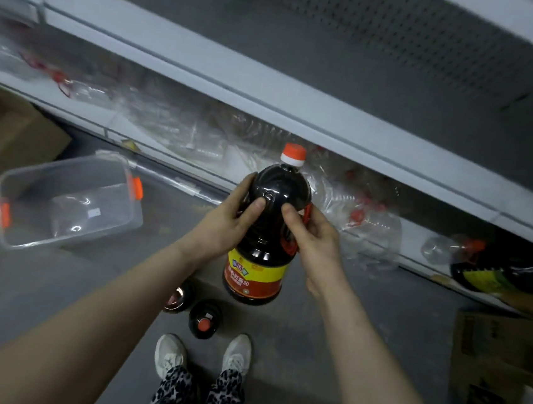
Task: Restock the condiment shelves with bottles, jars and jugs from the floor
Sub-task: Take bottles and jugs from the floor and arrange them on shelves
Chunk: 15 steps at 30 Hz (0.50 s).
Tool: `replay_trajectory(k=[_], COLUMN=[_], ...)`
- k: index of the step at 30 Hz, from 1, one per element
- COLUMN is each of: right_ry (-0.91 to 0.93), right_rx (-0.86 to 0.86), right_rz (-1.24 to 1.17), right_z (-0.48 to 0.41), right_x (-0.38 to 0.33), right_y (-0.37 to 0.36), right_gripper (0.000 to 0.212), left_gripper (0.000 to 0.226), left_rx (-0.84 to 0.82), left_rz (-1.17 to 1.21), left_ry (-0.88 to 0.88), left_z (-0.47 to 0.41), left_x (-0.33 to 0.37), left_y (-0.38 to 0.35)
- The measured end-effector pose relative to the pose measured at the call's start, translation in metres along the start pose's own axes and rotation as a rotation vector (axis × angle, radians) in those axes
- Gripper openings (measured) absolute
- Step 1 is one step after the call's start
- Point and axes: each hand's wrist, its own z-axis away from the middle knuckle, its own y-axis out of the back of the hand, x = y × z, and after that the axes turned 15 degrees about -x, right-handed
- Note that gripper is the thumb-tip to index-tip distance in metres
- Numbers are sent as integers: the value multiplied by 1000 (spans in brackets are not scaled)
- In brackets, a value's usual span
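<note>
A large dark soy sauce jug [260, 260] with an orange and white cap and a red and yellow label is held in the air above the floor. My left hand [223, 227] grips its left shoulder with the thumb on the front. My right hand [313, 239] grips its right side at the red handle. Two more dark bottles [205, 318] stand on the floor near my feet. The grey lower shelf [300, 113] runs across the view behind the jug, with several clear plastic bottles [368, 225] beneath it. A dark bottle with a yellow label [497, 275] lies at the right.
A clear plastic bin [68, 200] with orange latches sits on the floor at the left. Cardboard boxes stand at the far left [9, 132] and at the lower right [500, 374]. My white shoes [203, 356] are at the bottom centre on the grey floor.
</note>
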Motion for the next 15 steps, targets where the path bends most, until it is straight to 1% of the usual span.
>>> replay_trajectory(k=[4, 8, 10, 12, 15], right_ry=[68, 128, 151, 182, 244], right_rx=[-13, -1, -4, -16, -23], right_rz=[27, 62, 69, 85, 130], right_z=[32, 54, 66, 73, 88], right_x=[-59, -105, -130, -153, -191], right_y=[-19, -35, -42, -48, -57], right_gripper=[31, 33, 28, 21, 20], left_gripper=[47, 44, 38, 38, 39], left_rx=[-14, -8, 0, 7, 16], left_rz=[15, 12, 8, -10, -51], left_ry=[-85, -145, -188, -218, -258], left_z=[36, 59, 73, 82, 100], left_x=[59, 105, 129, 154, 195], left_y=[3, 7, 7, 9, 14])
